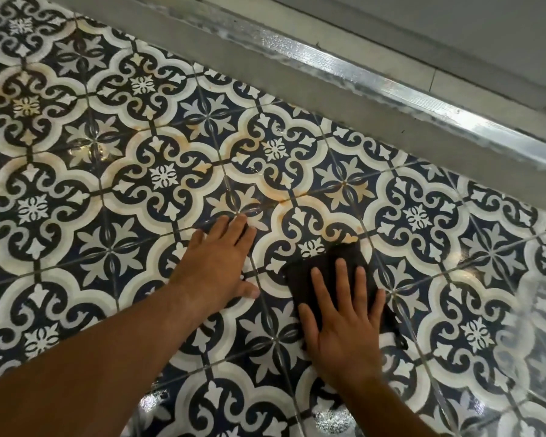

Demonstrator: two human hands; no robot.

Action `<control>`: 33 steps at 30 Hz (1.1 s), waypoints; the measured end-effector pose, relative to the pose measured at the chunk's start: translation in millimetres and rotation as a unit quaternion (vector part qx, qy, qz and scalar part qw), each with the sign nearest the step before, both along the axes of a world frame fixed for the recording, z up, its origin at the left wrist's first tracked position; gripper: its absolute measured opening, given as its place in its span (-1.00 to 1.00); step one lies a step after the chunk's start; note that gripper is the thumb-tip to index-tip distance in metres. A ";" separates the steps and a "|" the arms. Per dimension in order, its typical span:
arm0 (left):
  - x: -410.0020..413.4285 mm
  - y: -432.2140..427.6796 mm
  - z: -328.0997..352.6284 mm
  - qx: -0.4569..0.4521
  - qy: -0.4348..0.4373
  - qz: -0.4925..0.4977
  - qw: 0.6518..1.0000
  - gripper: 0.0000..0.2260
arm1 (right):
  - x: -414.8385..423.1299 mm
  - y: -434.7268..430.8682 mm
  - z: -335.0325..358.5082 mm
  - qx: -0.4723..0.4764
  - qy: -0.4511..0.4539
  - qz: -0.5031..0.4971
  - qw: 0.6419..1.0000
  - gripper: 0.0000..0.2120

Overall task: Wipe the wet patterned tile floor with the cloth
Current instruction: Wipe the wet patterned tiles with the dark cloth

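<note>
The patterned tile floor point(158, 171) is dark blue and white with orange stains and glossy wet patches. A dark cloth point(325, 272) lies flat on it at centre right. My right hand point(344, 326) presses down on the cloth with fingers spread, covering its near part. My left hand point(215, 263) rests flat on the bare tiles just left of the cloth, fingers apart, holding nothing.
A grey concrete strip and a shiny metal door track point(375, 74) run diagonally across the top right, bordering the tiles. A bright wet reflection point(536, 326) glares at the right edge, and smaller wet spots point(331, 419) shine near the bottom.
</note>
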State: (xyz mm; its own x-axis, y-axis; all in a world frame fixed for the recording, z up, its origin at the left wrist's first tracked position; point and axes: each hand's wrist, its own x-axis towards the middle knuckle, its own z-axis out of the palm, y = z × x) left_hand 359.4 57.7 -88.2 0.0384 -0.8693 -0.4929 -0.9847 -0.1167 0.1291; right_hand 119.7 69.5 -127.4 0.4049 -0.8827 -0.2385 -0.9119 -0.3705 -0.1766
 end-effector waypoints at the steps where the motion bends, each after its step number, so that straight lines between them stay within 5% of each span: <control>1: -0.1 0.0 0.2 0.008 0.003 0.002 1.000 -0.05 | -11.3 1.0 1.7 0.007 0.002 -0.010 1.000 -0.43; 15: -0.6 -4.2 -5.7 0.031 0.012 0.010 0.999 -0.02 | -14.4 -107.4 -7.9 -0.003 0.027 0.008 1.000 -0.42; 24: -1.9 -4.2 -6.7 0.046 0.010 0.019 0.999 -0.03 | -49.1 -56.8 -2.2 0.033 0.018 0.001 0.999 -0.41; 33: -1.3 -4.1 -6.9 0.051 0.023 0.027 0.998 -0.04 | 35.7 -117.4 -3.8 0.010 0.027 -0.029 0.999 -0.32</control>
